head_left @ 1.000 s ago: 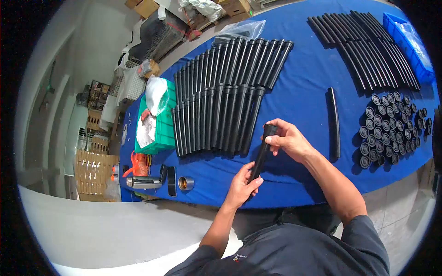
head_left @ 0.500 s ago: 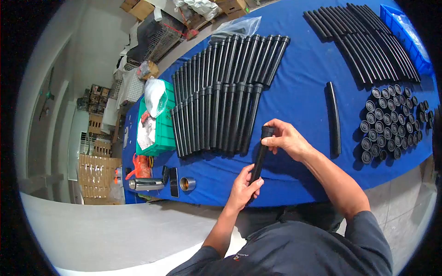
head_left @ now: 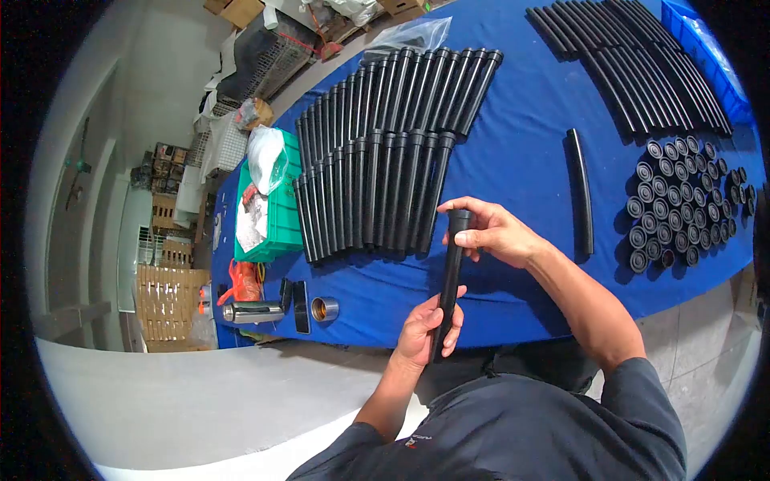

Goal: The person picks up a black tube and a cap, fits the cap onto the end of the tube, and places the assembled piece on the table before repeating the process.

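A black tube (head_left: pixel 451 276) with a wider black cap at its upper end is held between both hands over the table's near edge. My left hand (head_left: pixel 423 327) wraps its fingers round the lower part of the tube. Up at the capped end, my right hand (head_left: pixel 491 231) grips with thumb in front and fingers behind. Capped black tubes (head_left: pixel 377 188) lie in two rows just beyond my hands. To the right, a single black tube (head_left: pixel 579 196) without a visible cap lies apart. Many round black caps (head_left: pixel 678 212) stand grouped at the far right.
Plain black tubes (head_left: pixel 634 88) lie in rows at the back right beside a blue crate (head_left: pixel 698 40). At the left are a green crate (head_left: pixel 281 212), a steel flask (head_left: pixel 253 312), a phone (head_left: pixel 301 307) and a metal cup (head_left: pixel 324 309). A blue cloth (head_left: pixel 521 104) covers the table.
The tube in my hands stands more upright in view, with its cap slightly higher. My right-hand fingers have shifted round the capped end. The camera view has tilted slightly.
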`<state>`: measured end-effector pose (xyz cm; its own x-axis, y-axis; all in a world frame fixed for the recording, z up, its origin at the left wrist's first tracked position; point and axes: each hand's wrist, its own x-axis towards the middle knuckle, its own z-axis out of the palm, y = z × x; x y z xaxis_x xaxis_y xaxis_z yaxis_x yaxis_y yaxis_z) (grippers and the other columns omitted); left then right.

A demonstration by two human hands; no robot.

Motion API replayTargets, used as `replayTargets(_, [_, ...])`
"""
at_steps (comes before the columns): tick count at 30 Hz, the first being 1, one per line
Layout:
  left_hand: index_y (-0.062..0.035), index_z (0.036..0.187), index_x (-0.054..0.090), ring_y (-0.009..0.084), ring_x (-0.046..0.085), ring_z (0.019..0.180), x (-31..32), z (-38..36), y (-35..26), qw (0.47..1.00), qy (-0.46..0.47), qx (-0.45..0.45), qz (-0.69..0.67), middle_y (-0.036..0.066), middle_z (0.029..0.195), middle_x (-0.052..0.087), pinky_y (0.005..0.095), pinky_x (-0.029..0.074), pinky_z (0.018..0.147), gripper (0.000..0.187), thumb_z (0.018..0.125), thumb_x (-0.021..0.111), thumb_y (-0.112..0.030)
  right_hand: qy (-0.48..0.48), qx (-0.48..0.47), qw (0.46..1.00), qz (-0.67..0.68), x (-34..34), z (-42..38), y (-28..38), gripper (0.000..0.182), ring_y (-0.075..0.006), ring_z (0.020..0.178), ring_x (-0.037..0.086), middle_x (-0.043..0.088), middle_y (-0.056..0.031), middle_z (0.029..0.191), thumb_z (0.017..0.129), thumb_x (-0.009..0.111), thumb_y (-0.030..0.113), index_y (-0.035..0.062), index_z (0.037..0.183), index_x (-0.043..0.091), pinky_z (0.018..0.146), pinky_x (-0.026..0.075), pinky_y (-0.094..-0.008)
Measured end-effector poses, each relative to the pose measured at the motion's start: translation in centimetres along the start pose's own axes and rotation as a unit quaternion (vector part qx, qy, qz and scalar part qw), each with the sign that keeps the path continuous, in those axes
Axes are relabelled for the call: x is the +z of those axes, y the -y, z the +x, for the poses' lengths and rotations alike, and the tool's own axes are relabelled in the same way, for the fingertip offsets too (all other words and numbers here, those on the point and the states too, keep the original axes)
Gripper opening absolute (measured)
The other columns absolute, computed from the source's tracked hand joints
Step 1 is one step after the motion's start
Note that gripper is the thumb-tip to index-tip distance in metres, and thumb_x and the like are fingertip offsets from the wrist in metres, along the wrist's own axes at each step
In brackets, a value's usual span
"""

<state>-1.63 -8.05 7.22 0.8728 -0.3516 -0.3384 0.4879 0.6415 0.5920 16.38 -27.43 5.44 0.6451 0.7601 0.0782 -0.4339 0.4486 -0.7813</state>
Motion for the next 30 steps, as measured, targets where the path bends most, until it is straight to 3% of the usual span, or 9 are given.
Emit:
replayTargets(6, [0.0030,0.151,0.036,0.0171,0.061,0.063,0.1,0.2,0.1,0.998,-0.026,0.014,0.047,0.014,0.097,0.063,0.0284,0.053,0.046,0.064,0.100,0.062,-0.025,-0.018,-0.011,0.999,0.032,-0.1,0.2,-0.4,0.056,-0.0098,0.076,0.061,0.070,-0.0086,0.103,0.089,0.077,0.015,0.0072,0.138,0.052,0.059,0.049,-0.0241])
replayTargets(9, [0.0052,0.151,0.036,0.0167,0.059,0.058,-0.1,0.1,0.3,1.000,0.014,-0.006,-0.003,0.013,0.091,0.061,0.0278,0.051,0.043,0.063,0.101,0.060,-0.027,-0.007,0.013,0.998,0.067,-0.1,-0.1,0.1,0.056,-0.0087,0.070,0.059,0.070,-0.0088,0.101,0.087,0.079,0.017,0.0076,0.135,0.053,0.055,0.047,-0.0231])
replayTargets(15, [0.0079,0.150,0.032,0.0151,0.049,0.044,-0.3,0.0,0.8,0.986,0.097,-0.084,-0.103,0.008,0.072,0.050,0.0271,0.041,0.035,0.067,0.107,0.045,-0.043,0.025,0.002,1.000,0.014,-0.2,-0.4,0.2,0.035,-0.0054,0.061,0.054,0.067,-0.0023,0.088,0.086,0.081,0.020,0.0092,0.112,0.061,0.050,0.043,-0.0209])
replayTargets(18, [0.0074,0.149,0.034,0.0130,0.047,0.043,-0.1,-0.2,0.6,0.994,0.045,-0.073,-0.062,0.005,0.070,0.049,0.0252,0.039,0.035,0.069,0.107,0.043,-0.047,-0.033,0.038,0.998,-0.039,0.6,-0.5,0.6,0.028,-0.0060,0.060,0.051,0.063,-0.0014,0.084,0.085,0.080,0.018,0.0104,0.102,0.059,0.048,0.039,-0.0202])
replayTargets(24, [0.0038,0.148,0.038,0.0105,0.049,0.044,0.0,-0.4,-1.3,0.992,-0.019,-0.072,0.102,0.005,0.073,0.054,0.0236,0.040,0.036,0.068,0.105,0.046,-0.049,-0.080,0.020,0.996,-0.034,1.3,-0.1,-0.5,0.024,-0.0047,0.055,0.046,0.058,0.0024,0.077,0.085,0.077,0.016,0.0112,0.099,0.059,0.045,0.034,-0.0208])
replayTargets(30, [-0.0052,0.150,0.043,0.0107,0.056,0.051,1.1,0.9,-1.5,0.912,-0.160,0.003,0.378,0.007,0.083,0.062,0.0224,0.047,0.044,0.051,0.107,0.052,-0.030,-0.177,0.008,0.982,-0.071,1.3,-0.1,-0.4,0.022,-0.0030,0.051,0.045,0.052,0.0066,0.067,0.087,0.078,0.022,0.0124,0.095,0.060,0.044,0.033,-0.0213])
